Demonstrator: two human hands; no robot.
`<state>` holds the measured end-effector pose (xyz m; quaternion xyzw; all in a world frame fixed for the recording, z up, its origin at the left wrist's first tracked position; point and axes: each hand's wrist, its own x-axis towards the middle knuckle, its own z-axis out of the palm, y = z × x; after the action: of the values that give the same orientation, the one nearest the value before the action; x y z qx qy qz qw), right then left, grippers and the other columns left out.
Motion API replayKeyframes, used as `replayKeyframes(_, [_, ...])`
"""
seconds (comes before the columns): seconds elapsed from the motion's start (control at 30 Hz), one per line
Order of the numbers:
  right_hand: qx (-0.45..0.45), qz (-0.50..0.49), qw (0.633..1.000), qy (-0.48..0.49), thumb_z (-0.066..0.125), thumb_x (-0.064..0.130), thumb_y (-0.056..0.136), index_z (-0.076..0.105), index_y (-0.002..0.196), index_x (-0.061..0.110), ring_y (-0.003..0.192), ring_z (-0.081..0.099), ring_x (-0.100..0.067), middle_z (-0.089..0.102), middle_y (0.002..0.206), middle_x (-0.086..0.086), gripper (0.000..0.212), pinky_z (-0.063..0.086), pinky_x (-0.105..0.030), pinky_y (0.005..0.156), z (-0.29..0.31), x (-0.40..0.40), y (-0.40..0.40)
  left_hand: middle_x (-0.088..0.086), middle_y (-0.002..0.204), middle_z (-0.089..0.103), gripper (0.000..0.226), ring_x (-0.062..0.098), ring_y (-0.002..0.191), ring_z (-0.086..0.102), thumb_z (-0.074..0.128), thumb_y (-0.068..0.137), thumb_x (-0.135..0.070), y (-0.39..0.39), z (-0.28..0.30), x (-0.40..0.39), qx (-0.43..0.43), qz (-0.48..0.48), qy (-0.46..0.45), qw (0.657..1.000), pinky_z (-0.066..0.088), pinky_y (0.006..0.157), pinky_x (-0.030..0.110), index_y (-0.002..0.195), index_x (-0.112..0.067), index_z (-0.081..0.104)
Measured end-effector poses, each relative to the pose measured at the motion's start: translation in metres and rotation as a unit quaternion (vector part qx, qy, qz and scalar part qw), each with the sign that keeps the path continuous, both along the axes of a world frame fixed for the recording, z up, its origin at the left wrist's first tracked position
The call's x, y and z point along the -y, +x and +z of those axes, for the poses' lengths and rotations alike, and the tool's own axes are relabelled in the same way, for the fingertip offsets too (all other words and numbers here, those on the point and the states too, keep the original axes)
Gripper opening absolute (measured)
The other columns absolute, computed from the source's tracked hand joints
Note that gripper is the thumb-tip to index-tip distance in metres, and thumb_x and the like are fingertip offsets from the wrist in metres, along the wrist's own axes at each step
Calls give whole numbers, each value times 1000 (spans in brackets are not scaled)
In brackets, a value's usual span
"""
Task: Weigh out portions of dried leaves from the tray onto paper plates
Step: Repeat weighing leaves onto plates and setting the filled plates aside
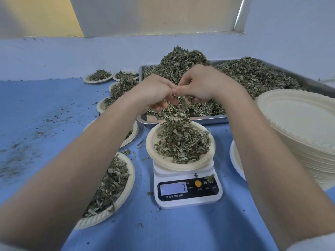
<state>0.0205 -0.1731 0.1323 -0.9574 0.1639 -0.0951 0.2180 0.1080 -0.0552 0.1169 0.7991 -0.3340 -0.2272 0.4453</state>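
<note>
Both hands meet above the near edge of the metal tray (308, 82): the left hand (154, 93) and the right hand (203, 86) are touching at the fingertips, fingers curled around dried leaves (253, 75), though the grip is partly hidden. Below them a paper plate (159, 160) with a leaf portion sits on the white scale (188, 201). Its display (173, 188) seems to read 7.
</note>
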Motion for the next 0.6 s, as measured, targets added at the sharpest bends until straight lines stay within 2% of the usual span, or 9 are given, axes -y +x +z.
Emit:
replayKeyframes(0.1, [40,-38,998,-17,64,45,86,66,74,25,35,49,-1,59,49,6,24,43,-15,39,-7,5,13,7,84,70,28,8,45,44,47,90,3,3,-4,1,-4,27,-24,999,37,41,20,88,-17,66])
replayKeyframes(0.2, [74,-111,990,45,55,54,88,70,98,12,33,48,2,64,61,3,46,51,-18,50,-18,10,37,5,91,64,33,9,56,49,45,91,3,12,-9,7,-1,76,-55,996,43,46,19,111,-16,64])
replayKeyframes(0.23, [37,-119,988,87,47,60,89,64,116,7,41,54,2,69,74,-1,61,52,-20,52,-20,8,42,4,96,61,37,11,64,51,44,92,0,14,-10,9,-5,91,-62,994,47,53,20,122,-17,59])
replayKeyframes(0.27, [-12,-115,983,140,37,66,89,50,133,6,64,65,-1,70,99,-8,75,53,-22,59,-25,6,46,5,106,59,41,14,75,54,43,94,-3,16,-12,10,-17,100,-66,993,51,61,22,130,-18,54])
replayKeyframes(0.3, [-50,-103,974,193,27,69,89,31,146,8,102,64,-10,56,133,-12,84,55,-28,77,-30,5,49,6,119,55,44,17,89,54,44,95,-6,17,-15,11,-35,104,-69,992,53,72,26,136,-20,48])
replayKeyframes(0.33, [-66,-93,963,242,20,69,90,15,151,13,132,43,-22,29,153,-11,83,44,-41,99,-36,4,50,7,133,49,46,19,104,52,44,97,-11,18,-17,11,-53,105,-70,991,53,84,30,141,-23,42])
replayKeyframes(0.37, [-59,-90,954,280,15,68,92,3,152,20,144,19,-27,7,159,-5,78,27,-48,110,-41,3,49,6,143,41,48,22,117,48,44,98,-15,19,-20,9,-66,105,-68,990,50,93,34,144,-25,37])
replayKeyframes(0.43, [-40,-90,946,308,10,64,95,-9,151,30,146,1,-27,-9,159,3,68,10,-52,114,-49,3,42,2,151,31,50,23,129,39,43,99,-21,20,-25,5,-70,110,-61,990,44,102,39,146,-27,31])
replayKeyframes(0.6, [-31,-122,953,277,6,67,93,10,152,32,145,13,-24,10,159,2,69,13,-48,115,-61,-2,7,5,152,32,47,25,134,37,39,101,-18,9,-36,-15,-60,124,-39,990,45,99,33,147,-18,32])
